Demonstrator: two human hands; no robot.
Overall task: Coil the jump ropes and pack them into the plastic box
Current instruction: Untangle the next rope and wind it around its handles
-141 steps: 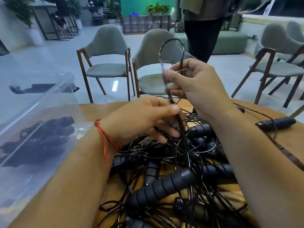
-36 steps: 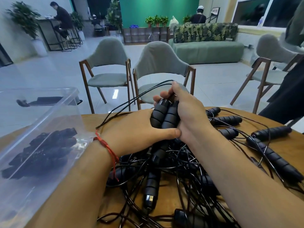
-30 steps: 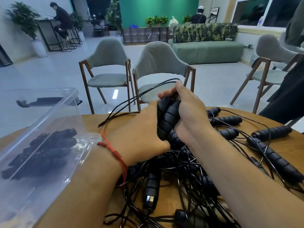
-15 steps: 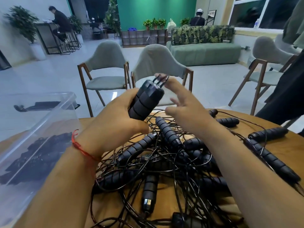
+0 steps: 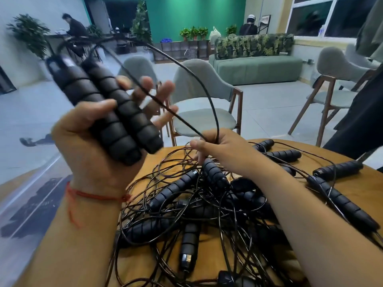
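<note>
While the raised left hand (image 5: 91, 146) clamps two handles (image 5: 107, 112) under its thumb, right hand (image 5: 219, 148) low, pinching the cord (image 5: 211, 100)

Paired handles (image 5: 103, 108) held high, cord (image 5: 216, 121) pinched low
The left hand (image 5: 91, 146) grips the two black ribbed handles side by side above the wooden table (image 5: 362, 193); their cord arcs to the right hand (image 5: 219, 146), which pinches it just above the tangled pile of jump ropes (image 5: 196, 204). The plastic box (image 5: 27, 204) sits at left
</note>
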